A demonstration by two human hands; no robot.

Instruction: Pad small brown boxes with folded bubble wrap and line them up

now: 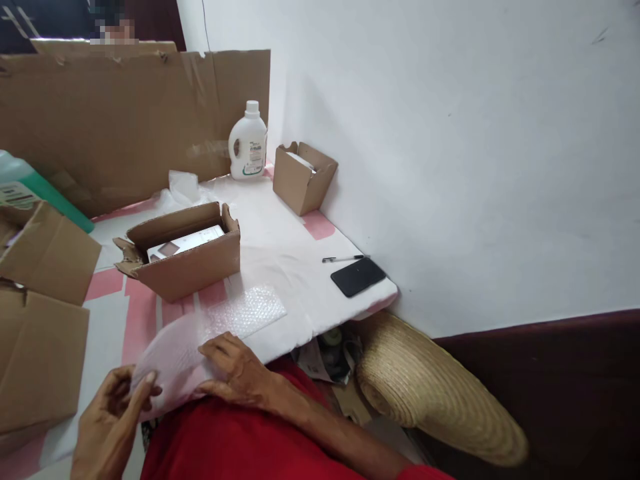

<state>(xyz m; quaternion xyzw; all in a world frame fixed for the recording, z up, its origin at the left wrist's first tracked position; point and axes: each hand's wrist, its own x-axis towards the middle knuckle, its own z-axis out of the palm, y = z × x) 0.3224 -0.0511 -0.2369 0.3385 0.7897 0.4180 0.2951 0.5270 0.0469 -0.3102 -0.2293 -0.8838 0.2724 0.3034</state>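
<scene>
A sheet of bubble wrap lies over the near edge of the white and pink table. My left hand pinches the sheet's near left edge between thumb and fingers. My right hand rests on top of the sheet with fingers spread and flat, pressing it down. Just beyond the sheet stands an open cardboard box with a white boxed item inside.
A white detergent bottle and a small open carton stand at the back by the wall. A black phone and a pen lie at the right edge. Cardboard boxes sit left; a straw hat lies below right. A cardboard sheet stands behind.
</scene>
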